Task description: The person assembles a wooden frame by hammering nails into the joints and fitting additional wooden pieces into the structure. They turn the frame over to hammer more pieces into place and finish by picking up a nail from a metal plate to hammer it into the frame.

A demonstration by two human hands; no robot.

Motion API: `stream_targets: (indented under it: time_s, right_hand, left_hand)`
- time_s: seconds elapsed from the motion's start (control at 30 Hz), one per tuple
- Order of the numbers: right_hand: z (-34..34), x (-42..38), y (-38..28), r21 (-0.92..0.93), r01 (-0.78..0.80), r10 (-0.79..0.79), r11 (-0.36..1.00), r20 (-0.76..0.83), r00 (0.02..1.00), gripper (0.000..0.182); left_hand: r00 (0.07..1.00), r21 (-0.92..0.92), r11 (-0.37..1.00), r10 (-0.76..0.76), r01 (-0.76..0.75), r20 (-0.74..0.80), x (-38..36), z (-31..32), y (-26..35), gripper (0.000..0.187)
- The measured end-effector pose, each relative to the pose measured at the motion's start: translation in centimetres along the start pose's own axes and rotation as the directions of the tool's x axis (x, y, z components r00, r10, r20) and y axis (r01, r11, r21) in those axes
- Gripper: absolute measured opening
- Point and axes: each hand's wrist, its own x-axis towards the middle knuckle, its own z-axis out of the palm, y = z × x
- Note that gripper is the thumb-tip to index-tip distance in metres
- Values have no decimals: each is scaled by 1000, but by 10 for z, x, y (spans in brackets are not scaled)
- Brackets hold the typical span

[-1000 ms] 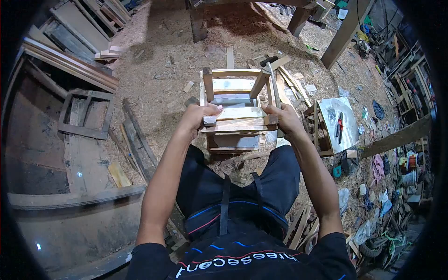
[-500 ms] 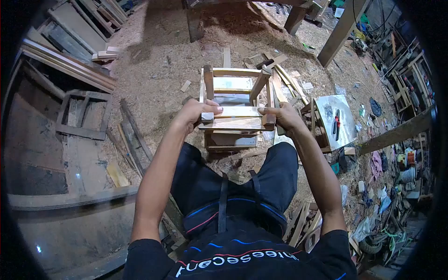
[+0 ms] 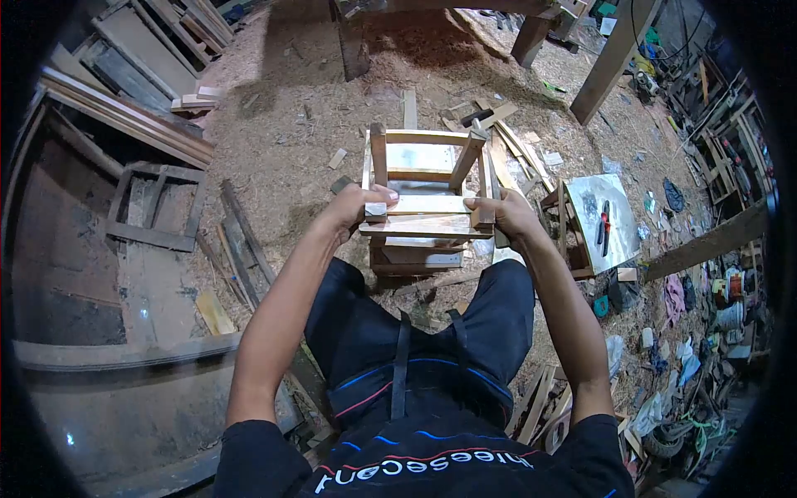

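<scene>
Small wooden frame [image 3: 427, 225] held just beyond the wearer's knees, above a shavings-covered floor [image 3: 282, 158]. The left hand [image 3: 355, 207] and right hand [image 3: 513, 214] grip its two near corners, thumbs on top, most other fingers hidden. Upside-down white letters on the black shirt [image 3: 465, 432] seem to read "hreesecon", the ends unclear. To the right, red-and-black pliers [image 3: 604, 226] lie on a pale board [image 3: 588, 217]; no brand is legible. The crowded right edge is dim, cut off by the round lens border
</scene>
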Motion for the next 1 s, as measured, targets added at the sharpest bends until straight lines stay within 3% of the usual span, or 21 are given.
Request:
stream_targets:
  time_s: [0.37, 0.43, 0.67, 0.9, 1.0]
  right_hand:
    - [1, 4, 8, 35, -17, 19, 999, -59, 998, 25]
    - [3, 4, 9, 129, 6, -1, 992, -35, 999, 23]
    - [7, -4, 4, 89, 15, -8, 996, -69, 998, 26]
    - [2, 3, 8, 79, -8, 12, 997, -48, 999, 23]
    - [4, -2, 9, 86, -4, 6, 996, -27, 1000, 30]
  left_hand:
    - [1000, -62, 998, 24, -25, -17, 0, 1, -1, 33]
    - [999, -44, 998, -35, 33, -39, -8, 4, 10, 31]
    - [998, -42, 997, -65, 64, -11, -2, 1, 3, 31]
    - [999, -73, 997, -11, 8, -37, -8, 5, 5, 29]
    - [1000, -84, 996, 20, -22, -23, -8, 3, 1, 29]
